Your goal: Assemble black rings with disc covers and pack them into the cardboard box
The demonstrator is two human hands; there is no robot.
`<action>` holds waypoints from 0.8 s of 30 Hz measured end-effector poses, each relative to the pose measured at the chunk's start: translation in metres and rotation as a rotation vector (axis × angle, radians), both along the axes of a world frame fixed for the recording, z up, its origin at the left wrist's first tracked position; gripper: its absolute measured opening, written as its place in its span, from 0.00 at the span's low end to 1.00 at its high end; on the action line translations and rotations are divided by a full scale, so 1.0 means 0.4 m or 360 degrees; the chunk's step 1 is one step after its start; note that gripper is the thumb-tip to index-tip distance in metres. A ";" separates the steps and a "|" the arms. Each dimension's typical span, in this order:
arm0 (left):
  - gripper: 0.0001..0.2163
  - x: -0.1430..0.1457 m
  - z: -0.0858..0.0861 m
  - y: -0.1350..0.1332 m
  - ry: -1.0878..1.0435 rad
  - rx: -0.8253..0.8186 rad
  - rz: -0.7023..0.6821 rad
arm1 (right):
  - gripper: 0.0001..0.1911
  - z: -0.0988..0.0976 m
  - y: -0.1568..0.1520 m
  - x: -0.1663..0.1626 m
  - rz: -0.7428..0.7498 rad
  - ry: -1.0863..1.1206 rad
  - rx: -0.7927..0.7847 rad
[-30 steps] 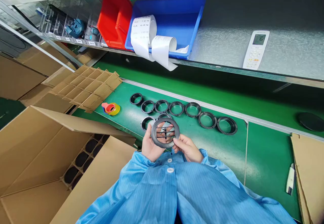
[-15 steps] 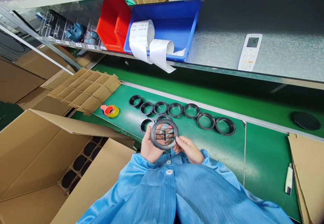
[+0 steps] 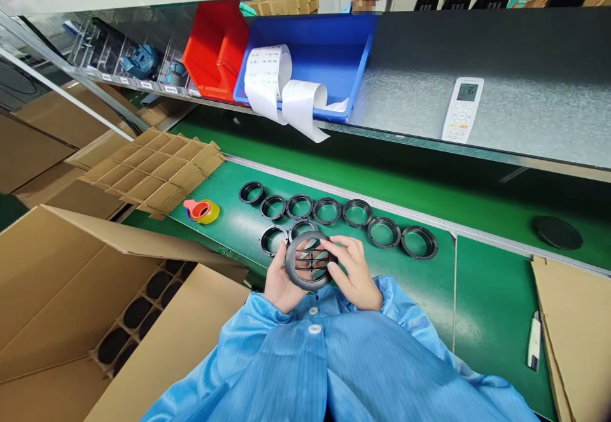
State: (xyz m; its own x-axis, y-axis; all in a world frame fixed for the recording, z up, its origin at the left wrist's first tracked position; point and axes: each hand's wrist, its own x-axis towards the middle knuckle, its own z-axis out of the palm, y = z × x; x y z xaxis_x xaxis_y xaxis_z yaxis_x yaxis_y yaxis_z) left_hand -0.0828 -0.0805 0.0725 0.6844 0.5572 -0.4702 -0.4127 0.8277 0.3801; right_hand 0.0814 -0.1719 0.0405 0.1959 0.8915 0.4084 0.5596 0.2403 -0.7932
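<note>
Both hands (image 3: 315, 275) hold a round black slatted vent grille (image 3: 310, 261)

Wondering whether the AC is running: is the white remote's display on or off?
On: the white remote on the shelf shows dark digits on its lit screen.

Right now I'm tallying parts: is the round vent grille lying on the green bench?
No, both the left hand and right hand hold the vent grille up.

Black vent ring (image 3: 310, 261), green bench (image 3: 496, 295), seemingly striped blue coat (image 3: 334, 371).
</note>
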 end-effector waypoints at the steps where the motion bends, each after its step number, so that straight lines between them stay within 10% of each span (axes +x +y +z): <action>1: 0.25 -0.002 -0.004 0.003 0.0005 -0.0015 -0.0003 | 0.24 -0.008 0.004 -0.006 0.0021 -0.0087 0.0014; 7: 0.23 -0.017 -0.051 0.030 -0.0032 -0.0136 -0.0004 | 0.34 -0.101 0.012 -0.036 0.0096 -0.0612 -0.0099; 15: 0.19 0.126 -0.048 0.011 0.0583 -0.0202 -0.0326 | 0.72 -0.118 0.016 0.044 0.0209 -0.0179 -0.0579; 24: 0.25 0.100 -0.118 0.062 0.0660 -0.0128 -0.0612 | 0.62 -0.309 -0.100 0.486 -0.1122 -0.0533 -0.1067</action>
